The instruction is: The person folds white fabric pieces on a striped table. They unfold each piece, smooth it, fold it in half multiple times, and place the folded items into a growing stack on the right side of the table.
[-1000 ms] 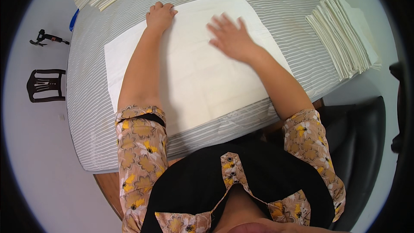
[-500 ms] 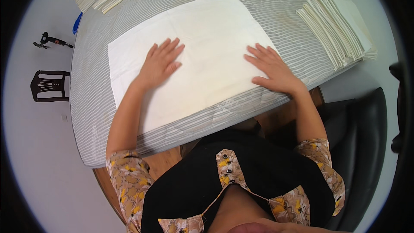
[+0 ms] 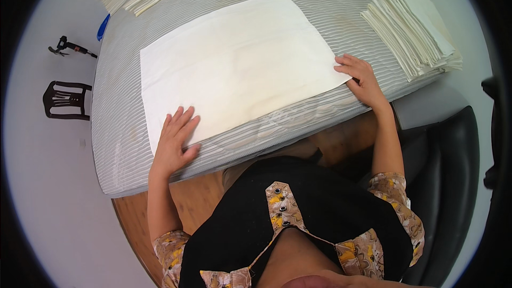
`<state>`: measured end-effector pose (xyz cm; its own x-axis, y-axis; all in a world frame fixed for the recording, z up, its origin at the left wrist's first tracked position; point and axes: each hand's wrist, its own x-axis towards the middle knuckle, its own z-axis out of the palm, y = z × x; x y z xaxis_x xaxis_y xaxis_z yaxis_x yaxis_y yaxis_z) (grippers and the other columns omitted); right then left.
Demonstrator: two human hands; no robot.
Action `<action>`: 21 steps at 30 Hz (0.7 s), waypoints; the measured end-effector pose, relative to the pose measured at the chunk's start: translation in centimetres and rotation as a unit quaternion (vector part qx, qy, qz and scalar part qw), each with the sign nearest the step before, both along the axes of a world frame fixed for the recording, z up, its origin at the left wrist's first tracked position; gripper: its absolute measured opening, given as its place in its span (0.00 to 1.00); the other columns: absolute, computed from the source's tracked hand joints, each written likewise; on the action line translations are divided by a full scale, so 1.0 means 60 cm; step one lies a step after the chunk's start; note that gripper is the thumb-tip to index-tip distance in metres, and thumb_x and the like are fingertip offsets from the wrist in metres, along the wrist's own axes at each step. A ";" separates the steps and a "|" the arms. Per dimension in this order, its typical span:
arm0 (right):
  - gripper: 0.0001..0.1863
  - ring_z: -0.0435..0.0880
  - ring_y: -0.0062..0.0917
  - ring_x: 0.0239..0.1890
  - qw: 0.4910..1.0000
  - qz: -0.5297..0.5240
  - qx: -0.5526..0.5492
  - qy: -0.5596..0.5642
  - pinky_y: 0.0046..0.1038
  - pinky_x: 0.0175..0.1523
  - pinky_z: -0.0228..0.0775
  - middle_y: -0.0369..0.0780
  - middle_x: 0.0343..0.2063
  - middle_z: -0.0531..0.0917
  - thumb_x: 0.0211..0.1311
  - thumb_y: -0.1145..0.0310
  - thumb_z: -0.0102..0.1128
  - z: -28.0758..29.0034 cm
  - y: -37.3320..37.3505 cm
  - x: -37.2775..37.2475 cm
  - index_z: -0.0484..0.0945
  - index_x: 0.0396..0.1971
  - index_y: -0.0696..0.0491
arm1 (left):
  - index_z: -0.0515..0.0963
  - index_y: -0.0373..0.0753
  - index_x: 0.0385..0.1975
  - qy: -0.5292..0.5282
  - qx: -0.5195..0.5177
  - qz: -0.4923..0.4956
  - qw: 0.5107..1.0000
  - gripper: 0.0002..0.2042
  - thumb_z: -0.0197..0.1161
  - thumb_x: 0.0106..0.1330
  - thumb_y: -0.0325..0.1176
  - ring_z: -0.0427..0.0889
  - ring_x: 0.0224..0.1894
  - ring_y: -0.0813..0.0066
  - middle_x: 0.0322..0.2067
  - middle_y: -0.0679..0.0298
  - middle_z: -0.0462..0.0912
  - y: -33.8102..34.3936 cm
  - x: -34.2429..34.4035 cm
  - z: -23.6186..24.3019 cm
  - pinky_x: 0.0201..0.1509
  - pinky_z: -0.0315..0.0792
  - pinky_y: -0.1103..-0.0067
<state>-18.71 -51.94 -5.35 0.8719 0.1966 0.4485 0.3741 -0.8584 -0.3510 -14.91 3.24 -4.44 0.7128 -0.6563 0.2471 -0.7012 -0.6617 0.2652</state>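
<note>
the left hand (image 3: 176, 141) rests on the near-left corner of the white cloth (image 3: 234, 69), fingers loosely spread and gripping nothing, the right hand (image 3: 364, 81) curls over the near-right corner, pinch unclear, likely keeping it flat on the striped desk (image 3: 121, 112), a folded stack (image 3: 408, 32) lying far right, no lettering readable.

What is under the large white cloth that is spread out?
The spread white cloth lies on a striped surface, visible around its edges. Whatever is directly beneath the cloth is covered.

No lettering, numbers or signs can be read
</note>
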 end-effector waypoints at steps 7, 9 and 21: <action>0.16 0.68 0.40 0.72 0.973 0.080 0.218 -0.018 0.38 0.75 0.57 0.37 0.57 0.84 0.59 0.85 0.56 -0.005 -0.008 0.036 0.83 0.42 0.51 | 0.79 0.45 0.57 -0.126 -0.020 0.131 0.983 0.33 0.52 0.51 0.08 0.72 0.69 0.56 0.63 0.63 0.78 0.094 -0.021 -0.044 0.74 0.61 0.55; 0.15 0.68 0.37 0.72 0.956 0.101 0.276 -0.017 0.37 0.74 0.57 0.37 0.54 0.85 0.63 0.85 0.53 -0.004 -0.003 0.037 0.82 0.42 0.52 | 0.81 0.45 0.54 -0.130 -0.099 0.123 0.979 0.32 0.50 0.50 0.07 0.75 0.66 0.56 0.57 0.63 0.83 0.111 -0.015 -0.055 0.74 0.62 0.55; 0.08 0.84 0.36 0.53 0.897 0.150 0.402 -0.103 0.47 0.73 0.60 0.42 0.35 0.86 0.76 0.66 0.53 0.055 0.004 -0.034 0.79 0.42 0.54 | 0.81 0.38 0.37 -0.072 -0.566 0.064 0.819 0.10 0.50 0.76 0.24 0.86 0.47 0.56 0.37 0.53 0.88 0.197 -0.064 -0.044 0.60 0.74 0.61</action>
<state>-20.74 -51.69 -2.04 0.7169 -0.0514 0.6953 0.6732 -0.2083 -0.7095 -18.77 15.09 -7.09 0.6683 0.1287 0.7326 -0.7231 -0.1187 0.6805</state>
